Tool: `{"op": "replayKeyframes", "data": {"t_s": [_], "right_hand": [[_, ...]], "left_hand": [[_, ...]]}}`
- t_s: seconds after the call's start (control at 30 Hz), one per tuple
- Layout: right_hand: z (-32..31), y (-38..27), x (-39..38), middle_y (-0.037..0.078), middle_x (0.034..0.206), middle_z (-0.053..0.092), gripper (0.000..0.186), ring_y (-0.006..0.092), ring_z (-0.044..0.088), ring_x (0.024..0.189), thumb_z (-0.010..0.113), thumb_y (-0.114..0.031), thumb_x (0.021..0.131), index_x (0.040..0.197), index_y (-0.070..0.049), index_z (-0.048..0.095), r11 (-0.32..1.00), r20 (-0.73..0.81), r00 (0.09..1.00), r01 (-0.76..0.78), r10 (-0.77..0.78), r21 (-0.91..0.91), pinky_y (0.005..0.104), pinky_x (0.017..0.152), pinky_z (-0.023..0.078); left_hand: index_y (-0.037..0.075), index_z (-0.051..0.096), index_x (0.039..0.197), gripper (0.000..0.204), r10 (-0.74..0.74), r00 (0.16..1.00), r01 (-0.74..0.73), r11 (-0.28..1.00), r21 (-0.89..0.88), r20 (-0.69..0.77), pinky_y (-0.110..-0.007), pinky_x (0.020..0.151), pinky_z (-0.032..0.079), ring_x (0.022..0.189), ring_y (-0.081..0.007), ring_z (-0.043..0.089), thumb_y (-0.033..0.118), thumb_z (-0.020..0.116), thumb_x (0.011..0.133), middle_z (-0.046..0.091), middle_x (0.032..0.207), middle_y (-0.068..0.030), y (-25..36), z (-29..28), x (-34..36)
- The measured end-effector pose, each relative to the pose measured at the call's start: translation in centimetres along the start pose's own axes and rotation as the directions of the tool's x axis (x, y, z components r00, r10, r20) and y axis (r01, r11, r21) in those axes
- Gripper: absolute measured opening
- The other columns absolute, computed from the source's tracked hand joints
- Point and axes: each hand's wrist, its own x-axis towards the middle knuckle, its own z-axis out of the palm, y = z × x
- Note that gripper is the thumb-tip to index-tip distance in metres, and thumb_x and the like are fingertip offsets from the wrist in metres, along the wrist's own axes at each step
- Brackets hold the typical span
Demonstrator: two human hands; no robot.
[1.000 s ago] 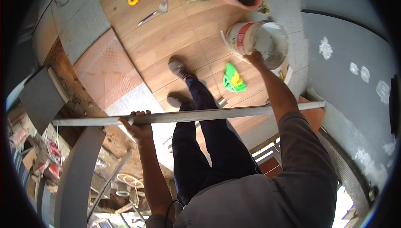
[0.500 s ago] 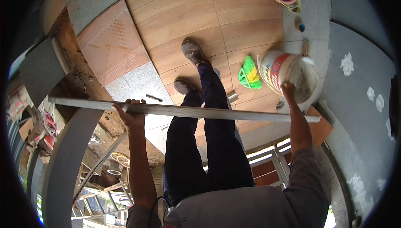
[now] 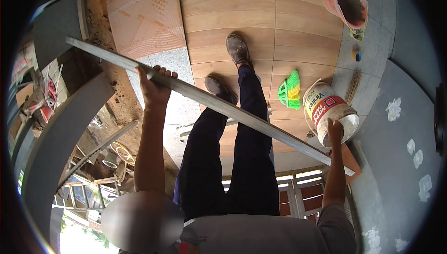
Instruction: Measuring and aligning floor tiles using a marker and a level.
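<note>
My left hand (image 3: 156, 86) is closed around a long, straight grey bar (image 3: 223, 107), its fingers curled over the far side. The bar slants across in front of my legs, from far left to near right, its right end passing behind my right forearm. My right hand (image 3: 335, 133) is closed at the near edge of a white paint bucket (image 3: 326, 107) with a red band. The bucket is tilted, with a pale, stained end toward me. Exactly how the fingers grip it is partly hidden.
A green and yellow brush head (image 3: 291, 91) lies left of the bucket. Pink tub (image 3: 354, 14) and bristle brush (image 3: 354, 86) are beyond it. A notched strip (image 3: 186, 127) lies behind my legs. Dug soil (image 3: 100, 26) borders the tiles at left; a patched grey wall (image 3: 405, 137) stands right.
The bar has gone from nearly level to slanted, its left end farther away and right end nearer. My right hand and the bucket's near end have come nearer. The view has shifted.
</note>
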Motion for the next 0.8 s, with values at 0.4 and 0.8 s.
{"op": "replayKeyframes", "data": {"t_s": [0.4, 0.8], "right_hand": [[-31.0, -35.7, -6.3, 0.023, 0.119, 0.068, 0.080, 0.0405, 0.066, 0.112, 0.080, -0.029, 0.085, 0.152, -0.007, 0.043, 0.347, -0.057, 0.354, 0.931, -0.933, 0.111, 0.0472, 0.096, 0.053], [-19.0, -51.8, 3.3, 0.025, 0.097, 0.066, 0.056, 0.0437, 0.068, 0.083, 0.074, -0.021, 0.090, 0.138, 0.001, 0.053, 0.044, -0.110, 0.032, 0.993, -0.993, -0.108, 0.0472, 0.072, 0.056]], "left_hand": [[0.000, 0.047, 0.104, 0.077, 0.053, 0.997, -0.025, 0.895, -0.445, 0.051, -0.059, 0.088, 0.051, 0.081, -0.0297, 0.053, 0.076, 0.042, 0.097, 0.049, 0.087, -0.0131, -1.3, 7.9, 6.2], [-0.001, 0.051, 0.110, 0.077, 0.018, 0.992, -0.068, 0.914, -0.400, -0.127, -0.060, 0.089, 0.056, 0.092, -0.0315, 0.060, 0.075, 0.047, 0.096, 0.056, 0.093, -0.0154, -6.4, -3.7, 19.6]]}}
